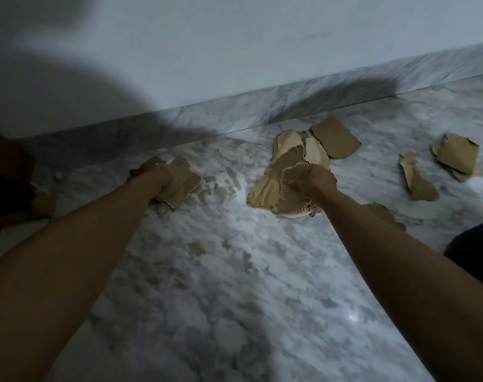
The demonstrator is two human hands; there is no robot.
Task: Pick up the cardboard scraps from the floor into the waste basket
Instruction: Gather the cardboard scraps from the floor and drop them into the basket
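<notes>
- My left hand [155,172] is closed around a wad of corrugated scraps [181,183], low over the marble floor [235,271] at about ten o'clock from the frame's middle.
- My right hand [313,179] is clenched on the torn edge of a ribbed piece [292,198] at the near end of the big pile [284,164], at about one o'clock.
- A flat squarish piece [335,139] lies at the pile's far end, near the marble skirting [235,111].
- Two more loose scraps rest at three o'clock: a narrow one [416,177] and a folded one [456,157], apart from each other.
- Small crumbs [196,248] dot the floor between my forearms.
</notes>
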